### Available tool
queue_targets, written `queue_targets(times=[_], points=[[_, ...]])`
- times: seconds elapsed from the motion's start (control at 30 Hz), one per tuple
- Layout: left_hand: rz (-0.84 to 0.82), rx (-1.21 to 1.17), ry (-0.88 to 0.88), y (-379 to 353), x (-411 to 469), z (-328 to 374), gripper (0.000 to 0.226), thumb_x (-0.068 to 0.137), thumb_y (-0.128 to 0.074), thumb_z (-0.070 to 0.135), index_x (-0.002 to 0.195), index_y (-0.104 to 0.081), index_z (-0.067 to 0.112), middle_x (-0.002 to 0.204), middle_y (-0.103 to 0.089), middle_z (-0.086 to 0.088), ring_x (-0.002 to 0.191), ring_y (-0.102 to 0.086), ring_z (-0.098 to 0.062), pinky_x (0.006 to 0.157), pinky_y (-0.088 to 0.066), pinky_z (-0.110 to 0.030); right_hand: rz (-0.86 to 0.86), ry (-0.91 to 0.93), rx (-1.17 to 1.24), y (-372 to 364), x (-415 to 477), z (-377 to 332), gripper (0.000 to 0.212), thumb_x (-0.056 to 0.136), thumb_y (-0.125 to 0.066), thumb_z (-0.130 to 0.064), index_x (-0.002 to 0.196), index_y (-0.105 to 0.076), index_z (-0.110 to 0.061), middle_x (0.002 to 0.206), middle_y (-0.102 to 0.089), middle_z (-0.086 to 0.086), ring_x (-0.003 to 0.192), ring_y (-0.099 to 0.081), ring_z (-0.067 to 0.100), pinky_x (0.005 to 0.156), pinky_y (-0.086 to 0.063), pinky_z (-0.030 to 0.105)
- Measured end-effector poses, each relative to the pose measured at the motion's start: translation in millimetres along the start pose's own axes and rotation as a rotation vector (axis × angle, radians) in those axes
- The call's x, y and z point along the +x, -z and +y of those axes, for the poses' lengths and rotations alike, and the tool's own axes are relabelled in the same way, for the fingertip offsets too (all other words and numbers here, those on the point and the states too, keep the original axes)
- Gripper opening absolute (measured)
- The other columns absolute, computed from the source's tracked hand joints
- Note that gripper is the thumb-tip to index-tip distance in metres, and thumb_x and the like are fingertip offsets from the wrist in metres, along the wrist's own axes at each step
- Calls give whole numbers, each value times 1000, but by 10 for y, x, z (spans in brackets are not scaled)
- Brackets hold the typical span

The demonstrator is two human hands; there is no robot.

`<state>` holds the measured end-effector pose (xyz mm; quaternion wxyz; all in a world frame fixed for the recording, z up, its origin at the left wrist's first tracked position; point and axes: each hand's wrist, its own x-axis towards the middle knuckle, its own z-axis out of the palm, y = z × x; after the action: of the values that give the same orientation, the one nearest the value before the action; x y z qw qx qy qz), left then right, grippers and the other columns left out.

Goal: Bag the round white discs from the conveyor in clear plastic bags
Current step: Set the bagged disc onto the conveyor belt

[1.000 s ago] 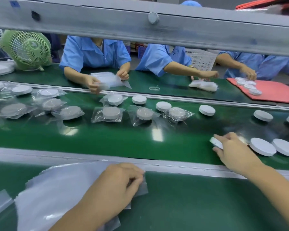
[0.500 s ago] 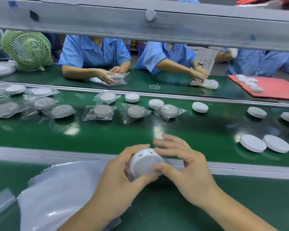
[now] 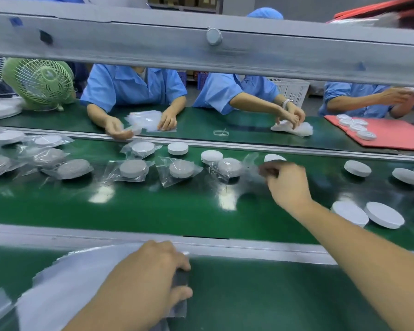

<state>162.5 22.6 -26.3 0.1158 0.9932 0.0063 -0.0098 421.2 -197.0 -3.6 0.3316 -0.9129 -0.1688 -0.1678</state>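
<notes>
My right hand (image 3: 288,185) reaches out over the green conveyor (image 3: 153,211). Its curled fingertips pinch a blurred clear bag (image 3: 250,172); what the bag holds is too smeared to tell. It hangs just right of a bagged disc (image 3: 230,167) and in front of a bare white disc (image 3: 274,158). My left hand (image 3: 148,278) lies on the stack of clear bags (image 3: 65,285) at the near left, with thumb and fingers curled on a bag's corner. Two bare discs (image 3: 384,215) lie side by side at the belt's near right.
Several bagged discs (image 3: 133,168) ride the belt's left half, and bare ones (image 3: 357,167) sit to the right. A grey metal rail (image 3: 225,247) divides my bench from the belt. Across it, people in blue work; a green fan (image 3: 41,83) and a red mat (image 3: 392,137) stand there.
Half a second ago both hands held a white disc at the bag stack. My right hand has since swung out over the belt with a clear bag, and my left has dropped back onto the stack.
</notes>
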Motion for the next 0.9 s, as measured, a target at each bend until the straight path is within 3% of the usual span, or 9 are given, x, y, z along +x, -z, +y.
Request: queue_targets(times=[0.13, 0.2, 0.27, 0.33, 0.4, 0.53, 0.67, 0.77, 0.9], points=[[16, 51, -179, -136, 99, 192, 33, 97, -47, 53, 112, -64, 30, 112, -62, 12, 113, -53, -11, 94, -48, -31, -459, -132, -307, -363, 339, 119, 45, 103, -45, 1, 131, -68, -24, 132, -66, 2, 86, -63, 19, 69, -49, 21], [83, 22, -203, -234, 100, 212, 38, 102, -39, 50, 115, -65, 26, 117, -63, 11, 115, -51, -12, 99, -44, -29, -412, -95, -196, -415, 317, 100, 40, 107, -42, -9, 133, -66, -26, 134, -65, 4, 79, -60, 15, 64, -46, 19], [147, 71, -243, -242, 153, 221, 30, 96, -51, 49, 99, -76, 32, 104, -70, 22, 101, -60, -5, 88, -50, -20, -217, -99, -177, -350, 226, 199, 32, 106, -43, -36, 130, -64, -34, 137, -63, 7, 98, -64, 27, 84, -51, 32], [237, -46, -258, -258, 117, 227, 8, 72, -82, 49, 72, -79, 41, 81, -69, 32, 78, -66, 2, 63, -54, -12, -161, -161, -575, -153, 39, 432, 46, 98, -31, -64, 137, -46, -44, 151, -47, 9, 135, -45, 37, 108, -29, 61], [214, -107, -229, -309, 111, 213, 14, 69, -87, 47, 79, -79, 45, 87, -68, 36, 84, -64, 6, 66, -54, -11, -268, -286, -845, 115, -177, 835, 71, 89, -18, -84, 150, -20, -48, 167, -21, 8, 153, -13, 43, 111, -8, 74], [286, -161, -211, -351, 70, 155, 4, 78, -77, 39, 82, -78, 40, 91, -68, 35, 89, -61, 9, 72, -55, -14, -201, -282, -759, 599, -546, 1412, 64, 98, -42, -62, 156, -35, -37, 149, -35, 13, 134, -41, 37, 105, -45, 55], [323, -371, -117, -295, 62, 189, 20, 88, -54, 42, 84, -72, 35, 99, -65, 38, 99, -58, 12, 86, -49, -14, -147, 33, -382, 725, -660, 1118, 38, 95, -71, -13, 132, -70, -19, 123, -61, 7, 92, -64, 23, 96, -49, 30], [419, -453, -61, -234, 60, 206, 9, 89, -68, 31, 86, -76, 34, 99, -62, 44, 97, -60, 15, 85, -45, -7, -125, 389, -132, 670, -889, 501, 37, 76, -90, -10, 107, -81, -29, 108, -74, -13, 97, -64, 7, 100, -44, 29], [409, -609, 46, -200, 19, 258, 10, 91, -67, 41, 91, -73, 50, 89, -68, 39, 92, -64, 14, 78, -48, -9, -237, 679, 287, 414, -1370, -278, 17, 78, -86, -27, 95, -83, -27, 101, -74, -25, 100, -67, 6, 89, -52, 24]])
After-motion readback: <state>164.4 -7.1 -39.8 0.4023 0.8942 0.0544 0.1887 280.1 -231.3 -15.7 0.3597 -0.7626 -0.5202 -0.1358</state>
